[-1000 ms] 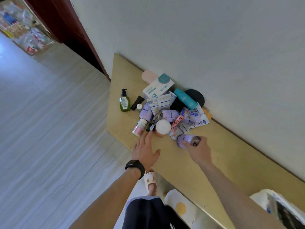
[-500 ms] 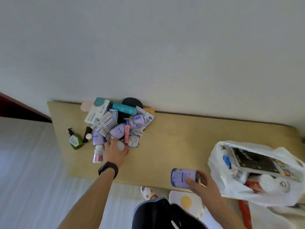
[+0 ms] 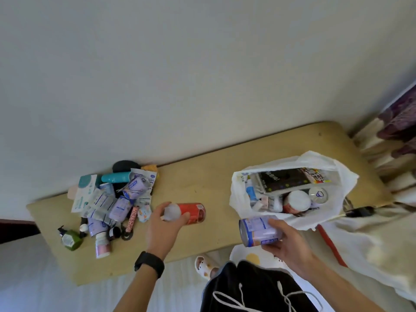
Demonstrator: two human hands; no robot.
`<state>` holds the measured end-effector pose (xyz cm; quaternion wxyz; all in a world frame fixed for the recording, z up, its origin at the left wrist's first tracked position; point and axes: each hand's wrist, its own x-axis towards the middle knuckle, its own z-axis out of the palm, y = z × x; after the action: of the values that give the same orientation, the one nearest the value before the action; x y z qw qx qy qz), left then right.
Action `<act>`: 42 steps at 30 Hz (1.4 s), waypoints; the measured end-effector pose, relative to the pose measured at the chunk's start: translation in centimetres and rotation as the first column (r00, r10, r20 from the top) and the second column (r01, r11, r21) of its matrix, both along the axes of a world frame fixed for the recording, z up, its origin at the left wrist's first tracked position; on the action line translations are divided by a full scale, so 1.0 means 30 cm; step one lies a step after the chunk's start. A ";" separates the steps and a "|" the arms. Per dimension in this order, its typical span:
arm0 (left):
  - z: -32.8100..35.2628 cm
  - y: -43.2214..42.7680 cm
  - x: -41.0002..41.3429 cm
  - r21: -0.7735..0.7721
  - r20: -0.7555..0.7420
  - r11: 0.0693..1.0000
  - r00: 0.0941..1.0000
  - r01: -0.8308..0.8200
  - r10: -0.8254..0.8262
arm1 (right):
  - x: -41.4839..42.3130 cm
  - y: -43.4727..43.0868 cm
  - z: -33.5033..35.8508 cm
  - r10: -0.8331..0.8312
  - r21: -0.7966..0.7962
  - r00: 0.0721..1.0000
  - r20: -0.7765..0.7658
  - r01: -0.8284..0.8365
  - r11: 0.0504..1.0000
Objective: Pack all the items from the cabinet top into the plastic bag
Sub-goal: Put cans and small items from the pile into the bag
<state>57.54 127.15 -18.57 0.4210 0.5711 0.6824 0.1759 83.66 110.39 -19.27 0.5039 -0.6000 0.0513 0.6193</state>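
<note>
Just beyond the R hand [image 3: 286, 242], the plastic bag [image 3: 337, 199] sits on the cabinet top [image 3: 202, 183], white, mouth gaping upward. Contents visible: black-covered flat pack [image 3: 286, 180] along the far side, white-lidded jar [image 3: 296, 201], can top [image 3: 317, 194], plus small items too jumbled to ID.

R hand: fingers and thumb wrapped round a lilac can [image 3: 258, 230], held sideways, end facing L, just short of the bag's near rim.

L hand [image 3: 162, 230]: fingers curled on the white-lid end of a red jar [image 3: 193, 212], body pointing away from the palm toward the R hand. Whether the jar is lifted or resting on the top: cannot tell. Black watch [image 3: 149, 263] on the L wrist.

Outboard of the L hand, near but apart: pile of remaining items [image 3: 112, 199], approx. all lilac cans, sachets and boxes, heaped. Teal tube [image 3: 114, 177] at the pile's far side by the wall. Green pump bottle [image 3: 71, 238] furthest from the hand, at the near corner.
</note>
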 end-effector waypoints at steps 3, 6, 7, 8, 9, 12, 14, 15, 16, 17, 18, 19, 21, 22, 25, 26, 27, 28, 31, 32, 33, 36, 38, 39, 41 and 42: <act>0.084 -0.020 0.208 0.050 0.047 0.985 0.985 0.165 -0.167 | 0.082 -0.085 -0.024 -0.129 -0.017 0.992 -0.003 0.129 0.991; 0.103 -0.028 0.400 0.089 -0.003 0.922 0.926 0.377 -0.378 | 0.159 -0.160 -0.041 -0.196 -0.028 0.981 0.011 0.196 0.980; 0.103 -0.033 0.461 0.091 -0.045 0.889 0.894 0.448 -0.446 | 0.181 -0.183 -0.044 -0.212 -0.032 0.977 0.018 0.212 0.977; 0.098 -0.038 0.520 0.078 -0.088 0.854 0.857 0.515 -0.508 | 0.200 -0.207 -0.046 -0.227 -0.030 0.974 0.029 0.227 0.973; 0.088 -0.046 0.575 0.049 -0.119 0.821 0.819 0.569 -0.561 | 0.218 -0.230 -0.044 -0.240 -0.025 0.970 0.039 0.241 0.970; 0.022 -0.070 0.699 -0.074 -0.194 0.725 0.703 0.685 -0.684 | 0.263 -0.300 -0.038 -0.283 -0.010 0.956 0.081 0.285 0.959; -0.033 -0.086 0.754 -0.126 -0.239 0.675 0.638 0.727 -0.732 | 0.292 -0.347 -0.033 -0.298 0.003 0.950 0.094 0.299 0.954; -0.058 -0.094 0.773 -0.144 -0.256 0.651 0.607 0.746 -0.752 | 0.305 -0.368 -0.029 -0.310 0.003 0.946 0.095 0.311 0.950; -0.081 -0.102 0.788 -0.161 -0.274 0.624 0.572 0.765 -0.773 | 0.317 -0.390 -0.027 -0.323 0.000 0.941 0.100 0.325 0.946; -0.100 -0.108 0.796 -0.182 -0.296 0.590 0.528 0.787 -0.796 | 0.328 -0.409 -0.029 -0.335 -0.008 0.936 0.105 0.338 0.941; -0.116 -0.112 0.799 -0.200 -0.319 0.551 0.477 0.810 -0.819 | 0.337 -0.426 -0.030 -0.343 -0.019 0.932 0.119 0.347 0.938; -0.130 -0.113 0.799 -0.211 -0.339 0.515 0.432 0.831 -0.836 | 0.344 -0.440 -0.033 -0.341 -0.030 0.930 0.137 0.348 0.937; -0.145 -0.113 0.794 -0.203 -0.365 0.462 0.372 0.863 -0.854 | 0.350 -0.465 -0.036 -0.319 -0.046 0.932 0.170 0.331 0.942; -0.147 -0.113 0.789 -0.204 -0.382 0.426 0.329 0.881 -0.864 | 0.353 -0.470 -0.038 -0.309 -0.065 0.932 0.188 0.326 0.943; -0.146 -0.129 0.780 -0.234 -0.450 0.266 0.138 0.935 -0.882 | 0.351 -0.469 -0.050 -0.229 -0.122 0.937 0.265 0.268 0.956; -0.147 -0.139 0.777 -0.241 -0.464 0.232 0.098 0.942 -0.880 | 0.350 -0.459 -0.054 -0.160 -0.136 0.933 0.323 0.213 0.968; -0.149 -0.151 0.776 -0.240 -0.474 0.212 0.076 0.947 -0.877 | 0.350 -0.443 -0.054 -0.057 -0.162 0.914 0.401 0.132 0.978; -0.153 -0.164 0.774 -0.237 -0.479 0.208 0.072 0.949 -0.875 | 0.347 -0.422 -0.055 0.053 -0.190 0.875 0.482 0.045 0.981; -0.187 -0.184 0.760 -0.247 -0.445 0.338 0.204 0.908 -0.872 | 0.334 -0.316 -0.051 0.318 -0.276 0.658 0.682 -0.171 0.946; -0.199 -0.184 0.752 -0.249 -0.432 0.398 0.266 0.883 -0.861 | 0.326 -0.271 -0.048 0.382 -0.293 0.579 0.720 -0.246 0.924; -0.210 -0.183 0.743 -0.243 -0.434 0.452 0.320 0.858 -0.842 | 0.318 -0.225 -0.046 0.446 -0.318 0.499 0.743 -0.324 0.891; -0.235 -0.185 0.712 -0.184 -0.508 0.558 0.408 0.809 -0.758 | 0.311 -0.079 -0.043 0.552 -0.402 0.239 0.799 -0.471 0.785; -0.249 -0.199 0.697 -0.130 -0.528 0.607 0.464 0.784 -0.711 | 0.313 0.009 -0.035 0.586 -0.466 0.106 0.804 -0.499 0.731; -0.257 -0.210 0.689 -0.112 -0.515 0.631 0.498 0.768 -0.697 | 0.318 0.048 -0.029 0.610 -0.506 0.049 0.791 -0.509 0.696; -0.269 -0.233 0.672 -0.093 -0.474 0.674 0.562 0.733 -0.677 | 0.328 0.107 -0.019 0.635 -0.565 -0.043 0.771 -0.506 0.652; -0.273 -0.245 0.662 -0.092 -0.454 0.693 0.590 0.715 -0.668 | 0.333 0.128 -0.015 0.635 -0.583 -0.076 0.769 -0.492 0.647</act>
<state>77.38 119.79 -26.77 0.2553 0.8354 0.4751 -0.1061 93.66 114.22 -19.73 0.0791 -0.8315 -0.4827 0.2633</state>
